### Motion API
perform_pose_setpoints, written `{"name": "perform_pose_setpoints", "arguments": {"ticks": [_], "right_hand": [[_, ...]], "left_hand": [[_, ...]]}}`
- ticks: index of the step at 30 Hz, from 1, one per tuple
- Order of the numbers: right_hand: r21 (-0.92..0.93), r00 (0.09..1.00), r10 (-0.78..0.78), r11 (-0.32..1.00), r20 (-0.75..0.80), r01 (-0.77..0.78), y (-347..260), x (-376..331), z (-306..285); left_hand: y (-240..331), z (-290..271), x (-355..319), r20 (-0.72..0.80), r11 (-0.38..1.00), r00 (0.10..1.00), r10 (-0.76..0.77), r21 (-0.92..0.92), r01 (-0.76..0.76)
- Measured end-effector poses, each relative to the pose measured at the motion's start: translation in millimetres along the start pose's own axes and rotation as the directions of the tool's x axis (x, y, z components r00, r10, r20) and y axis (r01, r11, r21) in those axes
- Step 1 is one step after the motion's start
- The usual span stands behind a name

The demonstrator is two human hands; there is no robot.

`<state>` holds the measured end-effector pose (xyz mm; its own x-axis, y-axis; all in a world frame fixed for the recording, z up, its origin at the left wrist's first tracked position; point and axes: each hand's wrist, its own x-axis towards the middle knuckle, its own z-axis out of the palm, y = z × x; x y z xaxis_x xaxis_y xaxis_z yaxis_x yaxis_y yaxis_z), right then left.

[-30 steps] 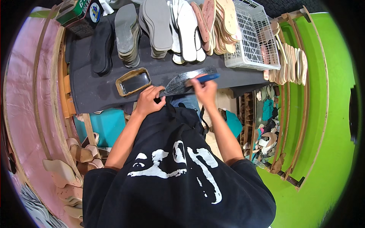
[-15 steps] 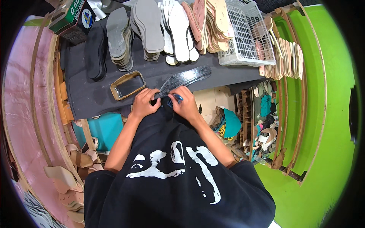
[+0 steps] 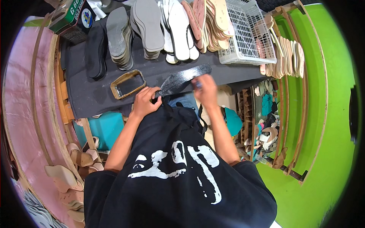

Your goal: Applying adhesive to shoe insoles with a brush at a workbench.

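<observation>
A glossy black shoe sole (image 3: 184, 77) lies slantwise on the dark-covered table, its narrow end toward me. My left hand (image 3: 146, 102) pinches that near end between thumb and fingers at the table's edge. Over the sole's right-hand lower edge, my right hand (image 3: 205, 91) is closed around a small blue thing, partly hidden by the fingers and blurred by motion. What kind of tool it is, I cannot make out. Left of the sole sits a brown-rimmed, open rectangular container (image 3: 115, 90), with some dark residue inside.
Along the back stand black soles (image 3: 96, 53), stacks of grey soles (image 3: 148, 26), white soles (image 3: 178, 30) and beige insoles (image 3: 216, 22). A white plastic basket (image 3: 247, 59) is at the back right, and a green-and-white can (image 3: 70, 21) at the back left. Below right, a shelf holds scraps.
My right hand has moved right and slightly up from beside the left hand, along the sole, carrying the blue thing. My left hand stays at the sole's near end.
</observation>
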<state>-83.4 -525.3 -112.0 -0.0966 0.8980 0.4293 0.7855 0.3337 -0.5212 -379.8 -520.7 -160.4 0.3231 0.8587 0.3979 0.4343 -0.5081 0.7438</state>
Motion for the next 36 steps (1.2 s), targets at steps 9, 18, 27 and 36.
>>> {"name": "perform_pose_setpoints", "arguments": {"ticks": [9,18,27,36], "right_hand": [[0.284,0.975,0.204,0.933,0.088,-0.221,-39.7,-5.5,22.1],[-0.036,0.996,0.051,0.998,-0.066,-0.054,-2.9,0.9,2.4],[0.339,0.924,0.383,0.868,0.01,-0.363,-17.4,-8.2,17.3],[-0.095,0.996,0.029,0.995,-0.084,-0.037,11.6,8.1,6.3]], "left_hand": [[-0.9,0.5,-1.7,0.005,0.999,0.999,-0.039,-0.007,0.039],[-2.0,3.1,-0.1,-0.023,1.0,1.0,0.001,0.014,0.0],[-0.9,4.4,0.2,-0.005,0.999,0.999,-0.031,0.018,0.031],[4.5,6.9,-2.2,-0.057,0.995,0.993,-0.1,-0.022,0.099]]}}
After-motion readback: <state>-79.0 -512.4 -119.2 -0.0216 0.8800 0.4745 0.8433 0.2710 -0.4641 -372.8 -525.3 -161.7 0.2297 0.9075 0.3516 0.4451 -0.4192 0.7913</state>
